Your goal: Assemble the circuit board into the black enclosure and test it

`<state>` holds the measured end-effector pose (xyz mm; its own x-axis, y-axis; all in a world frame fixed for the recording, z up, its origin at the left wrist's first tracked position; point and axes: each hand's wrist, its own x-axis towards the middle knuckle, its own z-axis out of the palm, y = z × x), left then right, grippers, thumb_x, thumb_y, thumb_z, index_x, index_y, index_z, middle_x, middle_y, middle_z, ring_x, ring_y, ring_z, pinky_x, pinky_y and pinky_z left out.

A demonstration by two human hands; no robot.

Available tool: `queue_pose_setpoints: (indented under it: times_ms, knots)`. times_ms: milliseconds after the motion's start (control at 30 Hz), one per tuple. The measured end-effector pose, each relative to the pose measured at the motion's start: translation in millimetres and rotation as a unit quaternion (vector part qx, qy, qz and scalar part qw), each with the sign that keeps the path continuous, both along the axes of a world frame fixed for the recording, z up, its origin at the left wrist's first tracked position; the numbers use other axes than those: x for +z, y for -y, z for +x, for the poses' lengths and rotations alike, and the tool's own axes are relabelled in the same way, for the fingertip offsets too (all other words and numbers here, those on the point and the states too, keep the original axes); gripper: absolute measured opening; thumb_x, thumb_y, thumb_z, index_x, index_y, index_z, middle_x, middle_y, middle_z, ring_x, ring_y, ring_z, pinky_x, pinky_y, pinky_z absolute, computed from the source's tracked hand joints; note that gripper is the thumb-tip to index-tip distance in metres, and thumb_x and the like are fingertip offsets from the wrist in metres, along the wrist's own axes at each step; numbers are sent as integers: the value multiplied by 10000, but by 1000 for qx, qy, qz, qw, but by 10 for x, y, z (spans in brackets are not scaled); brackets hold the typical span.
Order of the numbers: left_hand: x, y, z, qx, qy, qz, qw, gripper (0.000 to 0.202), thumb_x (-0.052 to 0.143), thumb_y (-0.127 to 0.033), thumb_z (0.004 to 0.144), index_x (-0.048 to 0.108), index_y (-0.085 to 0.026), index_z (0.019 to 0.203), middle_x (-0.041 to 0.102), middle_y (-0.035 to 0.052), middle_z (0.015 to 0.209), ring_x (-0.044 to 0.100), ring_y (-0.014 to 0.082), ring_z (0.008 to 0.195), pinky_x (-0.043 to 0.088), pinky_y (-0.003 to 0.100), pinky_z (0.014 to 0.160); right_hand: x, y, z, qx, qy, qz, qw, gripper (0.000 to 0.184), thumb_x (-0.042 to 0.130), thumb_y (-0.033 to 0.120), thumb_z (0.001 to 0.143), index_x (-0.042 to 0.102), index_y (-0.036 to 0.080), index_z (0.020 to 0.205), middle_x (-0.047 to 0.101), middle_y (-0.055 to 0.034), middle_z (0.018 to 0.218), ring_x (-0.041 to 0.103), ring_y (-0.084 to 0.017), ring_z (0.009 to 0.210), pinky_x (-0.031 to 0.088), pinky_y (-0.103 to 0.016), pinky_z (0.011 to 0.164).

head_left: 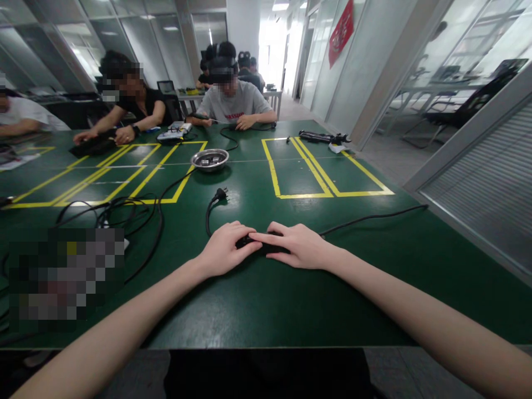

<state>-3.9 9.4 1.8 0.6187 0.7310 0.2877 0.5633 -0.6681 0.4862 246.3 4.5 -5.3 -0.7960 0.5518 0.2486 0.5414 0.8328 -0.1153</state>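
Observation:
On the green table (257, 310), both hands meet over a slim black object (274, 247) that lies low on the surface. My left hand (226, 247) is closed around its left part. From the right, my right hand (301, 246) grips it, index finger stretched along the top to my left fingertips. Most of the object is covered, so its kind cannot be made out. A black power plug (220, 194) lies just beyond my left hand, its cord curving down to that hand. Another black cord (374, 217) runs from beside my right hand toward the table's right side.
Tangled black cables (124, 208) lie on the left, near a blurred-out item (66, 277). A metal bowl (210, 160) holds small metal parts. Yellow tape (305, 195) marks rectangles, with a black folded stand-like item (324, 137) behind. Several people work across the table.

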Motion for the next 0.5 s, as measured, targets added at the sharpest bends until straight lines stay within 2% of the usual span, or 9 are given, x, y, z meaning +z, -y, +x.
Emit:
queue_pose_setpoints:
  times_ms: [67,133,233,333,500]
  knots:
    - [-8,-15,-4,5,15,30,999,310,606,-394,993,710,-212,1222,750,95,1119,647,269,1054,508,450,981,-12,-21,28,-29,21,17,999,570,530,411,1045,409,331,1596,635,-75,1152,628,-148,659,517,-282,638]
    - [-13,-34,-21,24,36,79,996,427,621,-375,979,628,-224,1378,675,126,1333,577,305,1257,441,512,1109,-34,-91,99,-82,7,23,996,579,501,413,1048,387,308,1606,649,-90,1165,649,-172,663,532,-306,644]
    - [-21,-55,-61,52,47,121,990,493,628,-339,969,571,-244,1449,577,136,1471,484,332,1390,375,554,1183,-45,-281,318,-189,-86,35,978,572,486,413,1033,414,253,1577,667,-138,1265,715,-269,857,576,-382,749]
    - [-47,-57,-85,43,31,108,993,447,635,-311,960,610,-249,1402,599,130,1445,504,332,1370,399,563,1166,16,-477,636,-312,-188,52,930,548,481,420,1010,471,214,1517,671,-169,1312,709,-337,982,575,-457,822]
    - [-100,-32,-53,11,-6,69,998,340,656,-318,955,680,-245,1286,656,108,1393,534,312,1354,407,549,1163,146,-626,1225,-532,-254,62,805,569,477,407,982,472,131,1480,694,-238,1188,685,-370,969,515,-477,844]
